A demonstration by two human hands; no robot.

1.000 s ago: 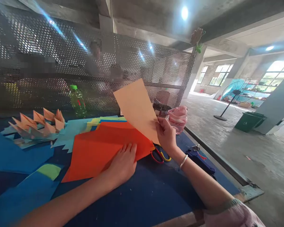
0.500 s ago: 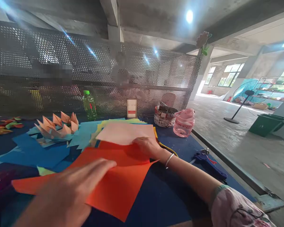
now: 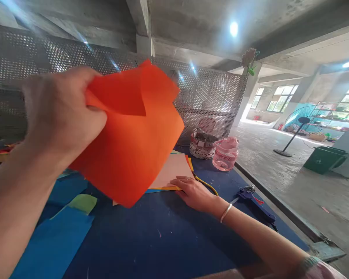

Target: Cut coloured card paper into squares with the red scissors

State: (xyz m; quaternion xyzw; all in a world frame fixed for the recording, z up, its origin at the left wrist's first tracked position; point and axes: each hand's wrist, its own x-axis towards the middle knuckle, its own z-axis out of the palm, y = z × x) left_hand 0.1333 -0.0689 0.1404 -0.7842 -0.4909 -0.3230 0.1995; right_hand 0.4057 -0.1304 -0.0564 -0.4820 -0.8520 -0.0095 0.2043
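My left hand (image 3: 61, 112) is raised close to the camera, fingers pinched on an orange paper sheet (image 3: 133, 143) that hangs bent in the air and hides much of the table behind it. My right hand (image 3: 193, 192) lies flat, fingers stretched, on the near edge of a stack of coloured paper sheets (image 3: 174, 174) whose top sheet is pale peach. A silver bangle sits on that wrist. The stack rests on the dark blue table (image 3: 163, 240).
A blue glue gun (image 3: 254, 199) lies right of my right hand near the table's edge. A pink water bottle (image 3: 226, 153) and a patterned round container (image 3: 202, 144) stand at the back. Blue and green paper pieces (image 3: 61, 232) lie at the left. A perforated metal screen (image 3: 212, 100) backs the table.
My left hand has lifted the orange sheet off the table up toward the camera. My right hand laid the peach sheet flat on the stack and now rests on its edge.
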